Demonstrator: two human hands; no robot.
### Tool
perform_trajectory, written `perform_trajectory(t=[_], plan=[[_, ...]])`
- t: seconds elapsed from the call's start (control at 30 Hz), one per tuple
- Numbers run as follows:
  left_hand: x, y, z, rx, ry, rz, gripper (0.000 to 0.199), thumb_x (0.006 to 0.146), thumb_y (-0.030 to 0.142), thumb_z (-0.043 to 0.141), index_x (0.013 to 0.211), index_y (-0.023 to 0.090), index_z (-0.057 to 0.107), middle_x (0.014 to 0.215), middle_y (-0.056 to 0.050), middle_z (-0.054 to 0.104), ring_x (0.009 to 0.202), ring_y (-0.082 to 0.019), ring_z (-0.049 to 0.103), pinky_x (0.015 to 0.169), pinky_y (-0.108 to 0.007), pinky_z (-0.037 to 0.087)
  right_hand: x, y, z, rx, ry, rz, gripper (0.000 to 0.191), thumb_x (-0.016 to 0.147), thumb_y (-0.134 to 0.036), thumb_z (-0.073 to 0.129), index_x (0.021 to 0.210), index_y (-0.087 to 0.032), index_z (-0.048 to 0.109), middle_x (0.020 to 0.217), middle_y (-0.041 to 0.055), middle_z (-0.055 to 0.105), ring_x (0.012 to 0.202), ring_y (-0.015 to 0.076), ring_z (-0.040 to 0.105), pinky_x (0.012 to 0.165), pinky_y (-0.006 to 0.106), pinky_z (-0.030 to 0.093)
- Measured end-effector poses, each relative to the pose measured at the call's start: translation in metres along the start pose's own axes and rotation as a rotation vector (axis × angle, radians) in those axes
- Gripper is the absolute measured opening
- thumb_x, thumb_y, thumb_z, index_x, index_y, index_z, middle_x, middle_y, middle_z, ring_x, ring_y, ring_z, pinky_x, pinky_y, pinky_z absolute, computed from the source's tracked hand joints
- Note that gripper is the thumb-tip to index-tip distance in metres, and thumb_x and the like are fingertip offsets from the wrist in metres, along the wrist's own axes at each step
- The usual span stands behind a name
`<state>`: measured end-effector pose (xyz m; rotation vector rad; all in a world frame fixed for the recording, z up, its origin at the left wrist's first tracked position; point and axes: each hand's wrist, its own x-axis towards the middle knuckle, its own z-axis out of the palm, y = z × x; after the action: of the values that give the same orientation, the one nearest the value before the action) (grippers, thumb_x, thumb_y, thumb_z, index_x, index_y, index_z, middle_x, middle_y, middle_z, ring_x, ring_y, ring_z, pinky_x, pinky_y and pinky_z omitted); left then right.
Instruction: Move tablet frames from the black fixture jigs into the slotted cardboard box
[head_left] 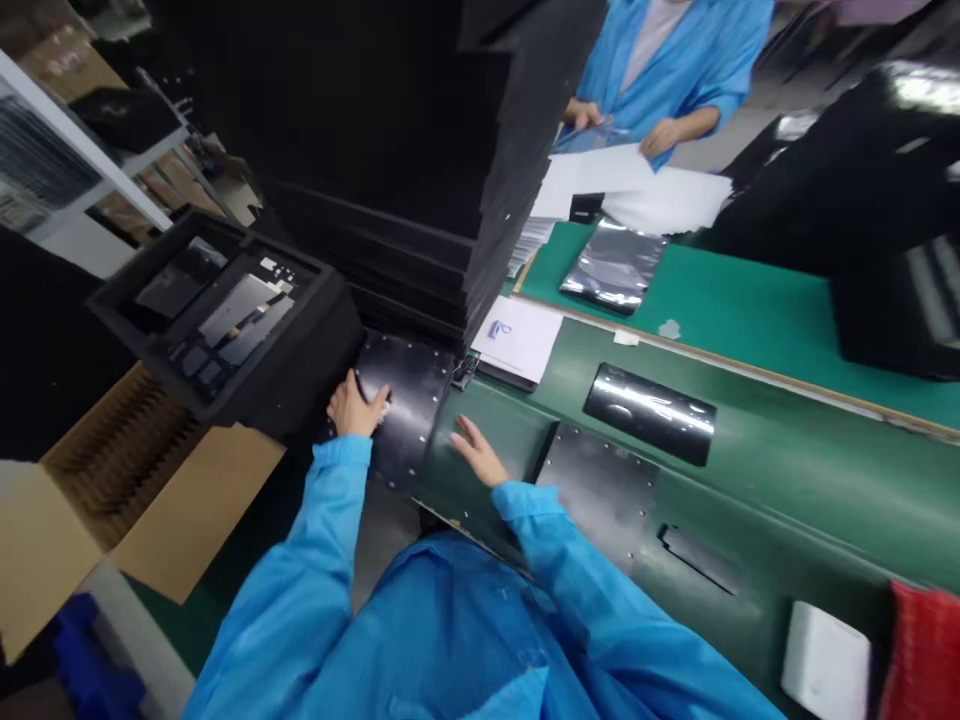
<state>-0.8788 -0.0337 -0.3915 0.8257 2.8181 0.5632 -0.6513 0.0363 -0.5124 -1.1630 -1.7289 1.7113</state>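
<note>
My left hand (358,405) rests on the left part of a black studded plate (409,400), its fingers closed around something small and partly white that I cannot make out. To the right, my right hand (478,450) is apart from the plate, over the green table, with its fingers spread and nothing in them. A second studded plate (600,480) lies beyond my right sleeve. Farther right is a thin black strip (699,558). A shiny black sheet (651,412) lies behind the second plate.
Tall black foam trays (390,240) rise ahead. At left are an open foam tray (330,290) with parts and a cardboard box (199,510). A white case (825,660) and red cloth (926,650) lie right. Across the green table (787,500), a person in blue handles white sheets (615,170).
</note>
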Motion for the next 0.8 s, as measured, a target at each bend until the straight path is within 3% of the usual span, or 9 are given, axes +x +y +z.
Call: perform_trajectory(t=[0.03,0.1,0.2,0.3,0.43,0.53,0.6,0.7,0.8], plan=[[-0.015,-0.004,0.006,-0.075,-0.017,0.029,0.069,0.080,0.047,0.062,0.138,0.015,0.044,0.129,-0.020,0.054,0.121,-0.037,0.050,0.101,-0.052,0.040,0.004,-0.003,0.012,0.061,0.005,0.011,0.061,0.077,-0.059,0.054,0.125,-0.021,0.054,0.128,0.0124,0.059,0.108,0.0250,0.061,0.089,0.041,0.052],[-0.054,-0.007,0.023,-0.275,-0.103,0.145,0.062,0.081,0.047,0.060,0.135,0.018,0.048,0.122,-0.016,0.057,0.116,-0.030,0.054,0.099,-0.043,0.044,0.001,0.005,0.006,0.088,0.124,0.035,0.059,0.076,-0.060,0.055,0.120,-0.021,0.057,0.121,0.0106,0.063,0.107,0.0246,0.060,0.093,0.042,0.050],[-0.113,0.008,0.062,-0.510,-0.352,0.262,0.052,0.082,0.043,0.061,0.128,0.021,0.055,0.116,-0.011,0.059,0.108,-0.023,0.059,0.095,-0.035,0.048,-0.037,0.044,-0.053,-0.038,0.412,0.090,0.059,0.072,-0.061,0.058,0.115,-0.020,0.059,0.111,0.0097,0.067,0.104,0.0265,0.061,0.096,0.046,0.047],[-0.151,0.048,0.114,-0.579,-0.593,0.177,0.041,0.080,0.035,0.065,0.117,0.017,0.063,0.110,-0.011,0.063,0.099,-0.020,0.062,0.090,-0.032,0.051,-0.093,0.086,-0.117,-0.213,0.660,0.162,0.059,0.073,-0.061,0.056,0.116,-0.020,0.060,0.107,0.0098,0.067,0.100,0.0276,0.061,0.093,0.047,0.048],[-0.173,0.105,0.168,-0.578,-0.780,0.156,0.034,0.080,0.035,0.066,0.108,0.015,0.066,0.097,-0.010,0.068,0.086,-0.019,0.066,0.082,-0.033,0.054,-0.145,0.108,-0.162,-0.263,0.769,0.234,0.062,0.075,-0.060,0.053,0.119,-0.016,0.059,0.106,0.0129,0.066,0.101,0.0297,0.061,0.090,0.046,0.049],[-0.184,0.131,0.179,-0.530,-0.798,0.210,0.032,0.083,0.034,0.063,0.108,0.014,0.065,0.100,-0.012,0.068,0.090,-0.021,0.067,0.085,-0.037,0.054,-0.164,0.102,-0.193,-0.263,0.756,0.220,0.067,0.078,-0.059,0.051,0.127,-0.014,0.055,0.116,0.0169,0.062,0.103,0.0300,0.061,0.089,0.045,0.050],[-0.196,0.143,0.175,-0.460,-0.759,0.289,0.034,0.081,0.030,0.063,0.112,0.015,0.064,0.114,-0.015,0.065,0.107,-0.025,0.062,0.098,-0.041,0.048,-0.176,0.098,-0.225,-0.369,0.774,0.148,0.069,0.081,-0.058,0.048,0.134,-0.014,0.049,0.126,0.0182,0.056,0.111,0.0300,0.057,0.093,0.046,0.047],[-0.231,0.162,0.165,-0.195,-0.714,0.596,0.048,0.078,0.029,0.065,0.124,0.017,0.059,0.139,-0.014,0.050,0.132,-0.028,0.043,0.113,-0.043,0.032,-0.192,0.108,-0.278,-0.636,0.724,0.094,0.073,0.083,-0.058,0.048,0.141,-0.014,0.039,0.139,0.0185,0.046,0.128,0.0327,0.041,0.104,0.051,0.036],[-0.275,0.183,0.166,0.184,-0.780,0.785,0.069,0.079,0.042,0.064,0.140,0.017,0.044,0.153,-0.016,0.030,0.142,-0.034,0.024,0.115,-0.054,0.022,-0.200,0.133,-0.308,-0.849,0.534,0.155,0.064,0.085,-0.053,0.048,0.136,-0.015,0.045,0.143,0.0175,0.043,0.134,0.0369,0.032,0.106,0.056,0.028]])
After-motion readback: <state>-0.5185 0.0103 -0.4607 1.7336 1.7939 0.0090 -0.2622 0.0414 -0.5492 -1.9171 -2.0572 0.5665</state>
